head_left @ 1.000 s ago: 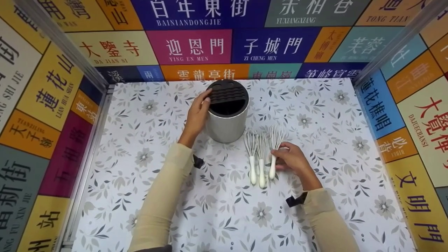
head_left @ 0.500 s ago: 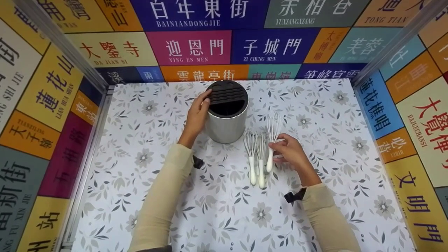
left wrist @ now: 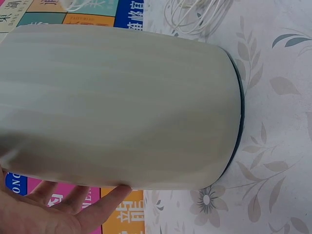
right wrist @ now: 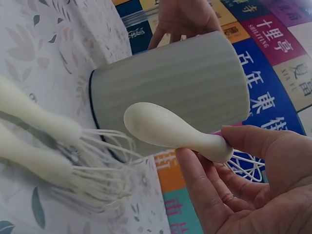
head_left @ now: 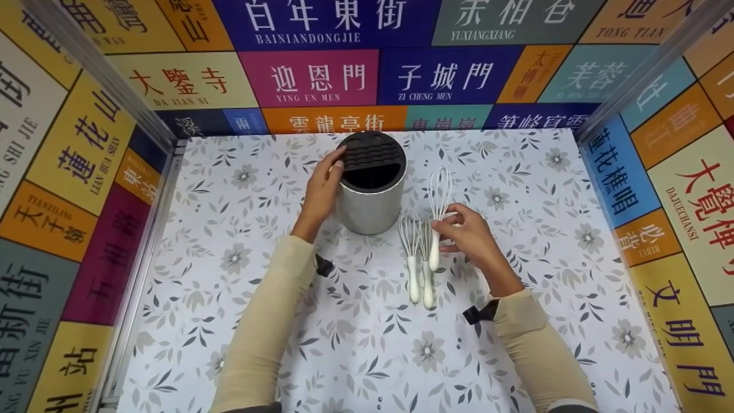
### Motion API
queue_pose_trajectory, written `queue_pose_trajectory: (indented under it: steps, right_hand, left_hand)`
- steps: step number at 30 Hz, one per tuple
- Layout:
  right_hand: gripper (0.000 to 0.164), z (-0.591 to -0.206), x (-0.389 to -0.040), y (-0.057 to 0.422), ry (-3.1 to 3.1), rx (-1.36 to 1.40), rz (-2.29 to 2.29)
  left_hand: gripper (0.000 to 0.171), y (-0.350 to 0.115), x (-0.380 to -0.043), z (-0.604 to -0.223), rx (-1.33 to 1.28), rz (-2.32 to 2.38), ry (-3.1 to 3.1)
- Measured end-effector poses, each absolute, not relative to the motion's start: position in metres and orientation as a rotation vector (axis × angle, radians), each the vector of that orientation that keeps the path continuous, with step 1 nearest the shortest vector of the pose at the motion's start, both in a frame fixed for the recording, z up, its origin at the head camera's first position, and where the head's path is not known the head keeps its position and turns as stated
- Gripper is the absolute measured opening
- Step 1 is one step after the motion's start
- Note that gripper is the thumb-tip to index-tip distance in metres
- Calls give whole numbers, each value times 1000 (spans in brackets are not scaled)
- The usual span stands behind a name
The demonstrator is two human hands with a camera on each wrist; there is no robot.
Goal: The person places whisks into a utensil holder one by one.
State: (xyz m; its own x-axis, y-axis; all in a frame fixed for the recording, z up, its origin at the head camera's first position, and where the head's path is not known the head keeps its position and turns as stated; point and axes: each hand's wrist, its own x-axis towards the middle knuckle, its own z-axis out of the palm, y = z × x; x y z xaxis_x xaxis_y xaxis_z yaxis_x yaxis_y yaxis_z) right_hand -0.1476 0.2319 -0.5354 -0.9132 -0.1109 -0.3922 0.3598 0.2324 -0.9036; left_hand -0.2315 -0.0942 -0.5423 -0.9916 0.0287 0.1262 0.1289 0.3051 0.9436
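Observation:
A grey utensil holder with a black slotted lid stands upright on the table. My left hand rests along the holder's left side near the top, fingers fairly straight; the left wrist view shows its fingers against the wall. Between thumb and fingers, my right hand pinches a white whisk by the upper handle, wires up, held above the table just right of the holder. Two more white whisks lie side by side below it, also visible in the right wrist view as pale handles.
The table has a white cloth with grey flowers and leaves. Colourful panels with lettering wall it in at the back and both sides. The holder stands near the back edge.
My right hand has raised its whisk off the table and carried it left and away from me, nearer the holder. My left hand and the other two whisks stay put.

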Motion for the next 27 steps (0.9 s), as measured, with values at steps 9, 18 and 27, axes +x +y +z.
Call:
queue_pose_trajectory:
  steps: [9, 18, 27]
  right_hand:
    - [60, -505, -154, 216, 2175, 159, -1756]
    - [54, -475, -162, 199, 2186, 98, -1830]
    - [53, -457, -170, 183, 2253, 25, -1838]
  left_hand:
    - [41, -95, -232, -542, -151, -1807, -2465]
    - [41, -94, -233, -542, -140, -1800, -2464]
    - [41, -95, -233, -542, -151, -1784, -2465]
